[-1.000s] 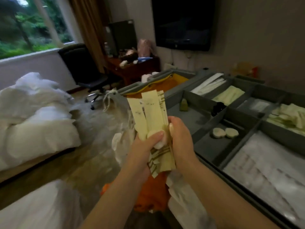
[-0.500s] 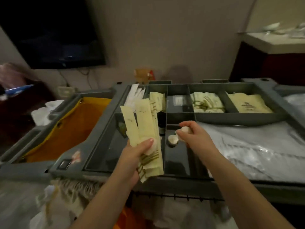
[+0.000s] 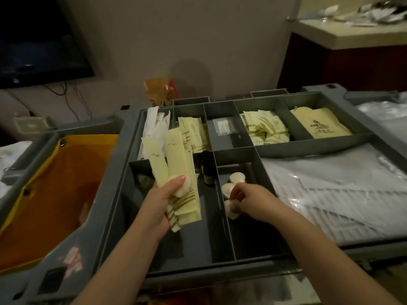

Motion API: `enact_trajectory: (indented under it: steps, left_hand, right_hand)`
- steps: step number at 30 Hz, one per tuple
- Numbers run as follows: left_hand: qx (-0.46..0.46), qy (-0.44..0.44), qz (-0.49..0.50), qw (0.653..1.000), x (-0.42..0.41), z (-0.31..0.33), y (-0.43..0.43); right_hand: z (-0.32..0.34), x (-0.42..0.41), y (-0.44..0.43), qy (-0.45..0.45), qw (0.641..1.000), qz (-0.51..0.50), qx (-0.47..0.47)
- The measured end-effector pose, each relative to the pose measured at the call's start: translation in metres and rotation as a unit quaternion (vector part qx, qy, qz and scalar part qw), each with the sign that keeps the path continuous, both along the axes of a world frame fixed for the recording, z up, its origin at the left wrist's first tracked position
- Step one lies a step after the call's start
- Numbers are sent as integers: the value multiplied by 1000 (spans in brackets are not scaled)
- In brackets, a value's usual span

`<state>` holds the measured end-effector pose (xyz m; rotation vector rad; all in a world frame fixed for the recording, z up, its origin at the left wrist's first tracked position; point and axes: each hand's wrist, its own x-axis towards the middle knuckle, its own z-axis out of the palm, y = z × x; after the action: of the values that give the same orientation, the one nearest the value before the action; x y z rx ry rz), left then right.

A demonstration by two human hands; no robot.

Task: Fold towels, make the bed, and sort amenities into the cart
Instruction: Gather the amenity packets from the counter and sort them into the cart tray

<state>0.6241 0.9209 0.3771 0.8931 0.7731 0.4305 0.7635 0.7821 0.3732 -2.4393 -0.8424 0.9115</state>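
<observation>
The step in hand is sorting the little things into the cart (image 3: pixel 123 155). No towels and no bed show here, so I cannot tell how those parts stand.

The right hand (image 3: pixel 251 203) is low in a narrow box (image 3: pixel 248 236) of the grey tray. Its fingertips pinch a small round white piece (image 3: pixel 230 211). The piece is at the floor of the box or just above it; I cannot tell if it touches down. Two more round pieces (image 3: pixel 236 177) lie just behind it in the same box, so this looks like the right home for it.

The left hand (image 3: pixel 157 206) is curled round a bunch of long yellow packets (image 3: pixel 176 155), held up over the next box to the left. Its thumb also presses a second round piece (image 3: pixel 181 187) against the packets.

A small dark bottle (image 3: pixel 207 170) stands at the back of that left box, near the wall between the two boxes. A back pile (image 3: pixel 196 137) of the same long packets lies in a box further away. On the left of the tray is an orange bag (image 3: pixel 55 183).

Next, I think the right hand needs to let go of its piece and take the one under the left thumb. It should pull it out gently, so the packets do not slip. Then that piece goes with the others, and the long packets go to the back pile.
</observation>
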Motion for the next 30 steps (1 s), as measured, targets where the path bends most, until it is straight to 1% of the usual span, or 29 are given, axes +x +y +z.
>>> enact_trajectory:
  steps: [2,4,6,8,10,12,15,17,23,30]
  left_hand:
    - [-4,-9,-30,1000,4,0,9]
    - [0,-20,-59,998,7,2,16]
    - [7,-30,-81,996,7,5,23]
    - [12,-35,-93,995,8,8,29]
    - [13,-37,-101,994,9,9,31]
    - [12,-44,-109,993,11,11,31]
    - [31,-62,-122,990,10,13,33]
    - [42,-74,-119,989,6,12,38]
    - [119,-60,-120,984,-6,6,47]
    - [93,-59,-102,989,-9,-1,51]
  right_hand:
    - [-5,-1,-1,-15,998,-42,36]
    - [-8,0,-1,-54,991,-93,80]
    - [-4,-2,1,-103,973,-143,150]
    - [4,-7,6,-132,944,-186,240]
    - [16,-15,17,-126,922,-197,309]
    - [29,-25,33,-81,920,-171,343]
    - [43,-39,59,4,920,-130,370]
    - [48,-43,74,36,917,-130,375]
    - [40,-53,105,30,929,-181,322]
    - [29,-46,118,74,928,-207,302]
